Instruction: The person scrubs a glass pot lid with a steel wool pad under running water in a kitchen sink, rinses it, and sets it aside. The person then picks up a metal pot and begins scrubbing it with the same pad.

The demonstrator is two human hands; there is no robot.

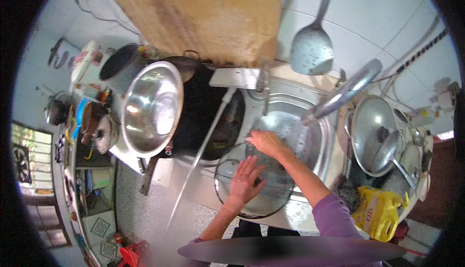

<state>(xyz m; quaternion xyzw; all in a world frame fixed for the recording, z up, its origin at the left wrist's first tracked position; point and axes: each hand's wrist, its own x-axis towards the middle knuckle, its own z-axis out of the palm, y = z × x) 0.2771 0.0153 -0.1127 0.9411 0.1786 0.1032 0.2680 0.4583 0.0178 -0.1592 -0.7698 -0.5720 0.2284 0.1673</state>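
Observation:
A large round glass lid (276, 194) with a dark rim lies tilted over the near edge of the steel sink (317, 146). My left hand (246, 182) rests on the glass with fingers spread, close to a dark spot that looks like the lid's knob. At the lid's far rim my right hand (266, 142) has its fingers curled together. Something dark shows beside its fingertips, too small to name. Above the sink's right side a metal tap (344, 90) reaches in, and whitish water or suds (286, 124) show below it.
Left of the sink sit a big black wok (198, 122) and a tilted steel basin (152, 109). A long pale pole (198, 155) with a flat head crosses beside the lid. On the right are a steel pan (374, 136), a ladle (387, 153) and a yellow jug (378, 213). A spatula (312, 49) hangs behind.

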